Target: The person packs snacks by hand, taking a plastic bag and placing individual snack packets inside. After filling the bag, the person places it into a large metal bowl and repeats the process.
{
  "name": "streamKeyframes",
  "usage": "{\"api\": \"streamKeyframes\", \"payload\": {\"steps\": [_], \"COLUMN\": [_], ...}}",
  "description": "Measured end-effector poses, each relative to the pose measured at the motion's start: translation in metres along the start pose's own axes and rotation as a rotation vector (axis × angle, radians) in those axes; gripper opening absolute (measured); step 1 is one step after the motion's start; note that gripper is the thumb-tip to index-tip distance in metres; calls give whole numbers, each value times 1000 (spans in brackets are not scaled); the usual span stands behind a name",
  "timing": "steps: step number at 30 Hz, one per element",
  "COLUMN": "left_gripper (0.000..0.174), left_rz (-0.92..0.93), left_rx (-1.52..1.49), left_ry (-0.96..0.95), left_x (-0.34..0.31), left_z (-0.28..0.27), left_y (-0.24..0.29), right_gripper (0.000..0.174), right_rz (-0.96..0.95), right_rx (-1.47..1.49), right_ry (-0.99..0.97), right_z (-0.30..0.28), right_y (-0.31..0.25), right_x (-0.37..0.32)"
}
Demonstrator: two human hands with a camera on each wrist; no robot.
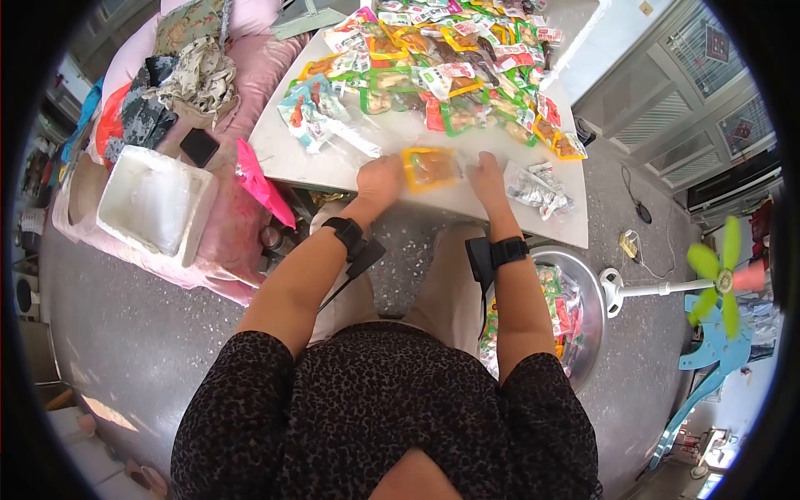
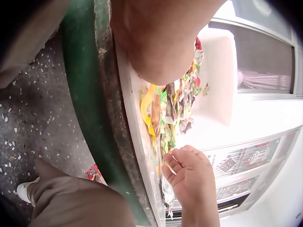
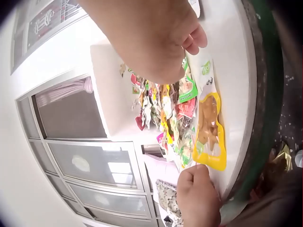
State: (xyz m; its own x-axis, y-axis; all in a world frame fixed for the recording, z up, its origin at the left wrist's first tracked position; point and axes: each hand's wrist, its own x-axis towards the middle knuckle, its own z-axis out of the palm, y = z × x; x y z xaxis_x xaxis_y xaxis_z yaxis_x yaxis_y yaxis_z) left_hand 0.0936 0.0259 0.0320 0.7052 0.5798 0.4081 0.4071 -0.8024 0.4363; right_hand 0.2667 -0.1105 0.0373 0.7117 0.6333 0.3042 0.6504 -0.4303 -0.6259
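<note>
My left hand (image 1: pixel 380 182) pinches one end of a yellow-framed clear food packet (image 1: pixel 431 168) with brown pieces inside. The packet is slightly blurred over the front edge of the table. In the right wrist view, its yellow border (image 3: pixel 218 163) comes down to the left hand's thumb and fingers, and a clear strip runs up beneath the right hand. My right hand (image 1: pixel 488 179) is off the packet's other end. In the left wrist view, that hand (image 2: pixel 191 177) has loosely bent fingers with nothing visible between them.
Many colourful food packets (image 1: pixel 462 112) cover the back of the white table (image 1: pixel 275 150). Clear and silver wrappers (image 1: pixel 540 190) lie at the right corner. A metal basin (image 1: pixel 593 333) of packets stands at lower right, near a fan (image 1: pixel 723 279). A foam box (image 1: pixel 154 204) sits on the left.
</note>
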Motion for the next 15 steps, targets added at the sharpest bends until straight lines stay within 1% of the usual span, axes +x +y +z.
{"api": "streamKeyframes", "payload": {"steps": [2, 5, 8, 11, 14, 15], "left_gripper": [10, 8, 8, 8, 8, 8], "left_rz": [16, 21, 24, 34, 50, 58], "left_rx": [20, 44, 62, 79, 112, 128], "left_ry": [12, 19, 16, -4, -4, 3], "left_x": [0, 0, 0, -1, 0, -1], "left_z": [3, 6, 7, 4, 4, 5], "left_y": [-1, -3, -5, 0, 1, 1], "right_gripper": [40, 42, 44, 47, 51, 53], "right_rz": [-34, -51, 342, 382, 181, 120], "right_rx": [32, -7, 72, 119, -63, -150], "right_ry": [17, 97, -185, -352, -287, -296], "right_z": [14, 21, 4, -4, 6, 7], "right_y": [-3, -9, -17, -11, -4, -6], "right_x": [3, 5, 16, 19, 18, 18]}}
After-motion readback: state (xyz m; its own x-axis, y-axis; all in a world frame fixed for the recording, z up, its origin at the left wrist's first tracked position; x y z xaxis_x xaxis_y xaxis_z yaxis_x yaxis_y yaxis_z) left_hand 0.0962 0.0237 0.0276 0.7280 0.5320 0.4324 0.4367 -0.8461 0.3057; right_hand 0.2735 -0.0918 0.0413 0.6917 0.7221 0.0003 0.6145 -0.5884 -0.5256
